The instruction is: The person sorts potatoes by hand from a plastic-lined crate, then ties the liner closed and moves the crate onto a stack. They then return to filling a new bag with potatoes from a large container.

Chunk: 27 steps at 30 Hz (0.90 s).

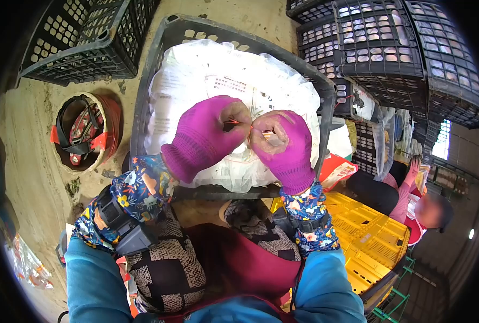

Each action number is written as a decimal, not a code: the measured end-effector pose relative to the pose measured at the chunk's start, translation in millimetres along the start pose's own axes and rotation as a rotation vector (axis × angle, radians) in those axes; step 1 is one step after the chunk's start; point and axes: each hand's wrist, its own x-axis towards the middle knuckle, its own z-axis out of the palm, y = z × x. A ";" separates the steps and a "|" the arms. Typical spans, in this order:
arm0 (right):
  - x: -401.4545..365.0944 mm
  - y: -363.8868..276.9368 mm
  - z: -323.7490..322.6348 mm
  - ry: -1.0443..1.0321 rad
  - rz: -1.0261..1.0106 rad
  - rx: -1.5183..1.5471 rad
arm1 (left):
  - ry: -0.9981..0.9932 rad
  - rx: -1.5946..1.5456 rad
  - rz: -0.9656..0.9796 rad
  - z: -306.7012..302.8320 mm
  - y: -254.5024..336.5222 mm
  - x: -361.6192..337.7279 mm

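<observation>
My left hand (210, 134), in a purple glove with a soiled fingertip area, is closed in a pinch on a thin orange strand (232, 122). Close beside it, my right hand (289, 148), gloved the same way, also pinches at the strand, its fingertips nearly meeting those of the left. Most of the strand is hidden by the fingers. Both hands are above a white plastic sheet or bag (196, 70) with small printed marks and dark specks. It lies inside a black plastic crate (141, 107) in front of me; what is beneath the plastic is hidden.
An empty-looking black crate (83, 54) stands at upper left, above a round bucket (113, 126) with a dark strap and red items. Stacked black crates (382, 59) fill the upper right. A yellow crate (366, 231) is at my right, near another person (404, 202).
</observation>
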 end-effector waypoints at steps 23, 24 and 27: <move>-0.1 -8.1 -8.0 0.003 0.243 0.288 | 0.022 -0.168 -0.116 3.4 2.2 -1.2; 0.2 -11.7 -9.8 0.017 0.207 0.234 | 0.049 -0.101 -0.080 4.0 1.8 -1.5; 4.1 -5.1 -11.5 -0.037 -0.087 -0.119 | 0.091 0.079 -0.013 7.6 4.7 -1.6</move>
